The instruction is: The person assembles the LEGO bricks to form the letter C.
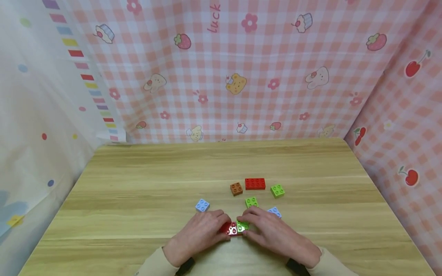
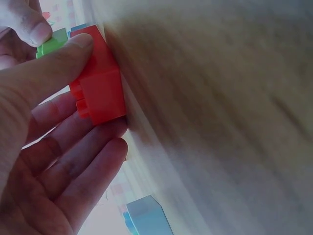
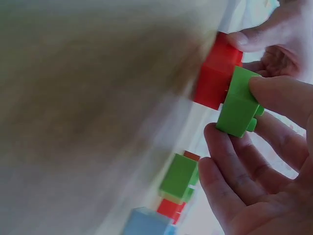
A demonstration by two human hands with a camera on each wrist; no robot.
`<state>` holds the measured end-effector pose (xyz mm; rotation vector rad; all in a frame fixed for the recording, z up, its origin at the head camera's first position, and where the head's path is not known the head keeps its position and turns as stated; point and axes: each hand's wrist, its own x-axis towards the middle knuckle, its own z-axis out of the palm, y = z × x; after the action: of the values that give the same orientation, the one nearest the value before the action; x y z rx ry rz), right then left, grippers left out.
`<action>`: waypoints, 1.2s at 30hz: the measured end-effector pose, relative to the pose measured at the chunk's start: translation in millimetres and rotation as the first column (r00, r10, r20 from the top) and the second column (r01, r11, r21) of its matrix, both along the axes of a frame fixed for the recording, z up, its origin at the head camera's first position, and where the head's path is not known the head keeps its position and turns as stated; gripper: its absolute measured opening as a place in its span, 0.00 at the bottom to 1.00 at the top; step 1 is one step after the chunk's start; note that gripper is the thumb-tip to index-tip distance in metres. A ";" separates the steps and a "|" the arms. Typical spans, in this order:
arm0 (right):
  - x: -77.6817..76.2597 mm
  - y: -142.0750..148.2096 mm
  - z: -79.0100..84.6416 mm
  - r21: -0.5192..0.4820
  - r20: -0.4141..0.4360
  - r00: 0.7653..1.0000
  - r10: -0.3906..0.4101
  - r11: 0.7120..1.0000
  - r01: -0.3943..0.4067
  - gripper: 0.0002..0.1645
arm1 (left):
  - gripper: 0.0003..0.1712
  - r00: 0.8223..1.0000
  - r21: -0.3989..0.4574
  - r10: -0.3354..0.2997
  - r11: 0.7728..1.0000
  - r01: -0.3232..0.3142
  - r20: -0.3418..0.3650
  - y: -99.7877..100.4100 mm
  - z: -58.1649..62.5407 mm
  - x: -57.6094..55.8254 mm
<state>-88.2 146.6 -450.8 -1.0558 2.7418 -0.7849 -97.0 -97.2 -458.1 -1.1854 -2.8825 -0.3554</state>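
Note:
Near the front of the table, my left hand [image 1: 200, 234] grips a red brick [image 2: 101, 88] between thumb and fingers. My right hand [image 1: 276, 233] pinches a square green brick [image 3: 238, 100] by its sides. The green brick sits over the right end of the red brick, studs facing up; whether it is fully pressed down I cannot tell. Bare red studs show to its left in the head view. Just beyond the right fingers lies another green brick [image 1: 251, 202], and a light blue brick [image 1: 275, 212] is partly hidden behind the right hand.
A light blue brick [image 1: 202, 205] lies beyond the left hand. Farther back are a brown brick [image 1: 236, 188], a longer red brick [image 1: 255, 184] and a green brick [image 1: 277, 190]. Patterned cloth [image 1: 221, 57] hangs behind the wooden table [image 1: 138, 184] and at both sides.

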 end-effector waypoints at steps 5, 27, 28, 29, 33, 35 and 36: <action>-1.4 1.0 -1.6 -0.026 0.032 0.999 -0.008 1.000 0.009 0.19 | 0.19 1.000 0.010 0.001 1.000 -0.001 0.001 0.1 -0.3 0.0; -2.7 -7.5 2.3 0.100 0.046 0.998 -0.035 0.995 0.030 0.25 | 0.19 1.000 0.008 -0.009 1.000 0.009 0.011 -3.9 2.3 3.5; -2.9 -7.3 2.3 0.102 0.041 0.999 -0.034 0.994 0.030 0.25 | 0.19 1.000 0.020 -0.010 1.000 0.010 0.000 -5.8 2.6 3.4; -2.9 -6.9 2.3 0.105 0.036 0.999 -0.034 0.994 0.030 0.25 | 0.19 1.000 0.035 -0.014 0.999 0.015 -0.019 -8.2 2.9 3.2; -3.1 -5.3 2.6 0.115 0.022 0.999 -0.029 0.993 0.026 0.25 | 0.20 0.993 0.080 -0.041 0.996 0.050 -0.113 -20.8 5.1 -0.5; -3.1 -4.7 3.1 0.122 0.019 0.999 -0.026 0.992 0.024 0.25 | 0.22 0.986 0.077 -0.051 0.995 0.064 -0.161 -27.3 6.2 -3.7; -3.1 -4.6 3.3 0.124 0.018 1.000 -0.025 0.992 0.022 0.25 | 0.23 0.983 0.071 -0.052 0.995 0.066 -0.178 -30.3 6.7 -5.4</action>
<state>-91.3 142.0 -447.5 -0.9878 2.7502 -0.6151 -102.4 -127.5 -451.4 -1.2252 -2.6644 -0.3407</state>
